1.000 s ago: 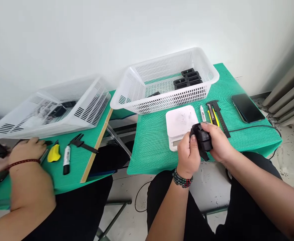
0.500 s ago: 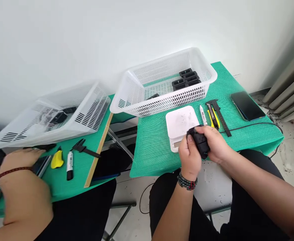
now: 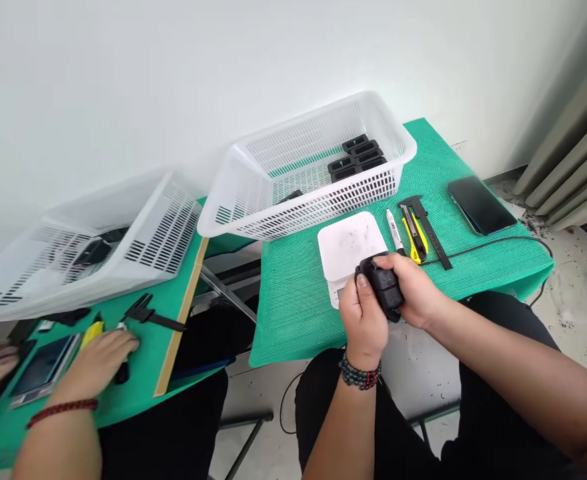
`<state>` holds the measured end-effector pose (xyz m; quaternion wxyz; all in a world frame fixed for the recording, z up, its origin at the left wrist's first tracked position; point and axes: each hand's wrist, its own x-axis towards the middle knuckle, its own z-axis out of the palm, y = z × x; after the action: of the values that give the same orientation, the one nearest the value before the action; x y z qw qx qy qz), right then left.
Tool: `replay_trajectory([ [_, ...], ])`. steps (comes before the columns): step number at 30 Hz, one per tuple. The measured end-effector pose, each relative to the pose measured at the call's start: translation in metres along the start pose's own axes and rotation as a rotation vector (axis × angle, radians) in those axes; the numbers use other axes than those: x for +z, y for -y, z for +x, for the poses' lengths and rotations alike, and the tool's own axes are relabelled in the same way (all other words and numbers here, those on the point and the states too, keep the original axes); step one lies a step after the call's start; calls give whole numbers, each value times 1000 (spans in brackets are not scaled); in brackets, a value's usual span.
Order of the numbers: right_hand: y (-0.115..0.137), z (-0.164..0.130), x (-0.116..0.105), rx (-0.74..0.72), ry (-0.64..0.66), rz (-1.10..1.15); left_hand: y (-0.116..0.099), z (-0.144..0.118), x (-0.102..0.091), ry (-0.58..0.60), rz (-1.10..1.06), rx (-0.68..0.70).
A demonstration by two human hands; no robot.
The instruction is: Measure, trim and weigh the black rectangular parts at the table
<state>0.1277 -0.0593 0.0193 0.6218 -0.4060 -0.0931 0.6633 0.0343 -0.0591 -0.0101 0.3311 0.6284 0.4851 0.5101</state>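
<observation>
At the far left, a co-worker's hand (image 3: 101, 353) is resting fingers-down on a separate green-topped bench, covering a marker beside a yellow tool (image 3: 92, 331) and a flat device (image 3: 43, 370); a tilted white basket (image 3: 98, 247) is standing behind it with a few dark parts inside. We are keeping that hand apart from our own.

Moving right to our own green mat (image 3: 298, 293), we are noting a second white basket (image 3: 303, 177) at the back, in which several black parts (image 3: 356, 157) are lying in a neat row at its right end and one is lying loose toward the middle. Just in front of it a white scale (image 3: 348, 243) is sitting with nothing on its platform.

Over the near edge of that scale we are holding a black part (image 3: 381, 287) in both hands. Our left hand (image 3: 363, 320) is curled round its near side, thumb pressing on top; our right hand (image 3: 413, 293) is wrapping its far side, fingers closed over it. The part is clear of the scale, not resting on it.

Further right, a white marker (image 3: 392, 230), a yellow knife (image 3: 413, 240), a black caliper (image 3: 429, 230) and a phone (image 3: 478, 205) are lying untouched.

We are judging the work as partway through: some parts are already binned, and this one is not yet weighed or placed.
</observation>
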Motion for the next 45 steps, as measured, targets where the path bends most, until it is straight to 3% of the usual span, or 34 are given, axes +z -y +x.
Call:
replay_trajectory([
  [4,10,4,-4,43,-64,95,-2,-13,13,-22,-21,25],
  [9,21,9,-9,21,-20,234,-5,-25,23,12,30,75],
  [15,4,4,-3,-4,26,278,-4,-4,6,-110,118,89],
  [19,-6,5,2,-2,42,262,3,13,-9,-56,49,7],
  [21,-5,8,1,-25,45,191,8,19,-17,-22,10,-32],
  [23,0,10,-3,-145,8,29,11,24,-26,-7,-15,-73],
  [26,19,8,-12,-578,9,-415,12,29,-41,76,-8,-122],
  [28,32,3,-18,-872,157,-796,10,32,-49,185,24,-100],
  [30,38,-2,-21,-1001,338,-1134,7,33,-54,281,40,-45],
  [32,36,-5,-22,-988,419,-1365,5,33,-53,327,24,-5],
  [35,25,-5,-19,-931,355,-1490,6,26,-42,303,-55,-11],
  [40,19,-7,-15,-905,196,-1289,9,5,-11,49,-284,-108],
  [45,26,-7,-18,-867,80,-1109,8,-15,9,-65,-219,-68],
])
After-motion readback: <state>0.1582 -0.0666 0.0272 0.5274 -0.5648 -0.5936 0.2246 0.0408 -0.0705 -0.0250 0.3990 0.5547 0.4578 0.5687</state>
